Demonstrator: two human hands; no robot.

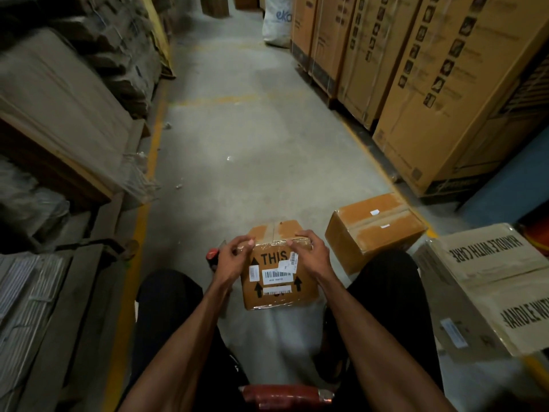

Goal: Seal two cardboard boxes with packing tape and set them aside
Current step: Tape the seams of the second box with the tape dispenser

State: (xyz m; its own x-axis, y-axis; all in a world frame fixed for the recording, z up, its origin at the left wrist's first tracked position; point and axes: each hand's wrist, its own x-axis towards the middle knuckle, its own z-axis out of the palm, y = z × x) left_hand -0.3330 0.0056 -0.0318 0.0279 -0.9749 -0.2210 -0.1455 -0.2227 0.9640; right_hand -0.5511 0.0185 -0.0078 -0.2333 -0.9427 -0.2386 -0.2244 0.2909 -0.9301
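Observation:
A small cardboard box [279, 281] with "THIS" lettering, arrows and barcode labels stands on the floor between my knees. A strip of tape runs over its top seam. My left hand [234, 257] presses on the near top edge at the left, fingers curled on the tape end. At the right top corner my right hand [312, 251] grips the box. A red tape dispenser [213, 257] lies on the floor just left of the box, mostly hidden behind my left hand. A second cardboard box [374, 230], taped along its top, sits on the floor to the right.
Tall printed cartons [445, 84] line the right side. A "HANDLE WITH CARE" carton [490, 281] stands near my right knee. Stacked cardboard and wrapped pallets [59, 114] fill the left. A white sack [276, 22] stands far down the concrete aisle [252, 129]. A red object [285, 396] lies at the bottom edge.

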